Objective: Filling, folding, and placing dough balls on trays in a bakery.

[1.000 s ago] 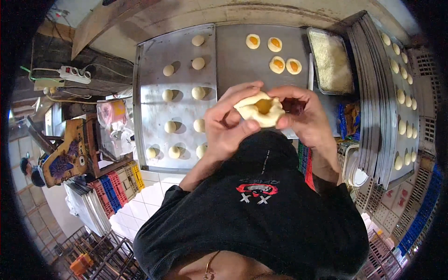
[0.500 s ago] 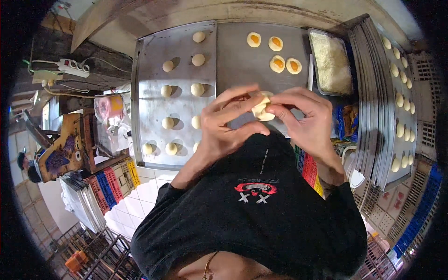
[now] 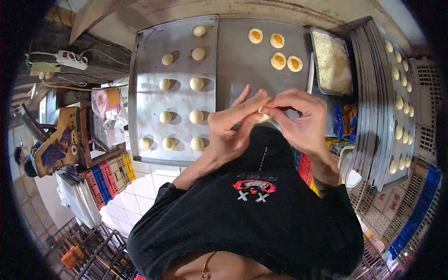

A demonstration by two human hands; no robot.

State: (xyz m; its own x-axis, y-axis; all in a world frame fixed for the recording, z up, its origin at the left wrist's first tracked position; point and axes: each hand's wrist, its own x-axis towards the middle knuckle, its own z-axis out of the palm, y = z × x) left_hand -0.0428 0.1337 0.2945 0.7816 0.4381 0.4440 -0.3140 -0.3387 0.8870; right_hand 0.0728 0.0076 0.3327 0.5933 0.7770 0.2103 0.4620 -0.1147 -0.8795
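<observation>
Left hand (image 3: 231, 130) has closed inward; with the right hand (image 3: 303, 122), it pinches soft pale-yellow dough (image 3: 262, 116) near the flat grey metal tray (image 3: 242, 60). Four orange-centred dough rounds (image 3: 277, 40) lie there, apparently done; ten plain cream balls (image 3: 196, 84) remain left of it.

Cream dough (image 3: 263, 118), orange-centred pale rounds (image 3: 294, 64), black shirt (image 3: 247, 224), grey tray (image 3: 240, 58)
</observation>
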